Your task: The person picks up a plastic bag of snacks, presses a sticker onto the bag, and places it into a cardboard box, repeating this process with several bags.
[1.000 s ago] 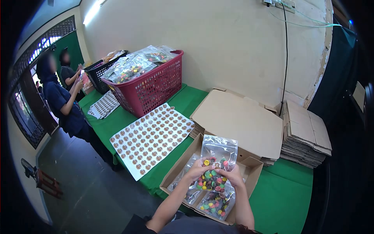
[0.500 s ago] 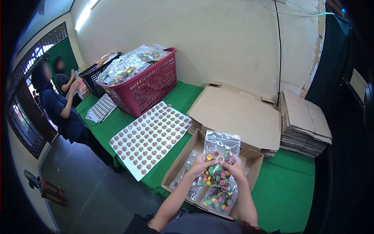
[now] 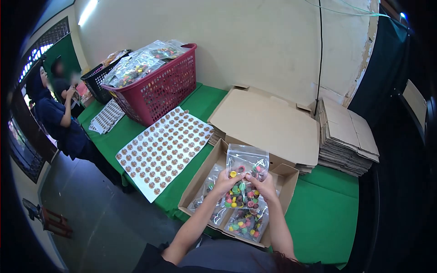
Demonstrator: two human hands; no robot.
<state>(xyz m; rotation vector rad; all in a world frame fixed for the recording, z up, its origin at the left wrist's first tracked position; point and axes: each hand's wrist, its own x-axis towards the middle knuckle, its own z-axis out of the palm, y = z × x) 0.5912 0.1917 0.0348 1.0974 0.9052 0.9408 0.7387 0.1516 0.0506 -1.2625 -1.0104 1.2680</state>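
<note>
Both my hands hold one clear zip bag (image 3: 246, 166) of small coloured candies upright over an open cardboard box (image 3: 196, 179). My left hand (image 3: 226, 182) grips the bag's left side and my right hand (image 3: 265, 187) grips its right side. Inside the box lie other filled bags (image 3: 243, 224) of the same candies, flat on the bottom.
A white sheet of round stickers (image 3: 165, 150) lies left of the box on the green table (image 3: 327, 223). A red basket (image 3: 157, 93) full of bags stands behind it, then a black basket (image 3: 98, 82). Flattened cartons (image 3: 268, 123) and a stack (image 3: 348, 139) sit at right. Two people (image 3: 54, 118) stand far left.
The view has shifted a little, so everything sits further left and lower. My hands keep working the same bag over the box, with the fingers nearer its middle.
</note>
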